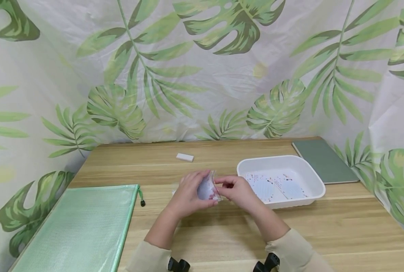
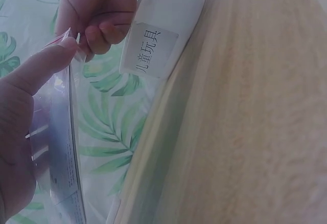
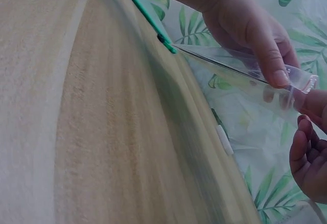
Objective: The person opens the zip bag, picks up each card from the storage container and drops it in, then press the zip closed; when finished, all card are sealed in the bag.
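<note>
The left hand (image 1: pixel 185 195) grips a clear plastic bag (image 1: pixel 206 189), thumb on one face and fingers on the other. The right hand (image 1: pixel 238 192) pinches the bag's red-lined edge between thumb and forefinger, its other fingers curled in. Whether that edge is parted I cannot tell.

The bag lies between the hands, apparently raised off the table (image 1: pixel 358 223). Its red-lined edge faces the right hand; its length seems to run from there toward the person's left, with most of it in the left hand. Something flat shows inside, hard to identify.

Outward from there: one white tray (image 1: pixel 319 190) just beside the right hand, long side running left to right, small red and dark marks inside and one label (image 2: pixel 150 52) on its outer wall; one small white block (image 1: pixel 184 157) beyond the left hand; one green mesh pouch (image 1: pixel 82 226) to the left, with one zip pull (image 1: pixel 142 200); one dark green book (image 1: pixel 327 160) behind the tray, to the right.
</note>
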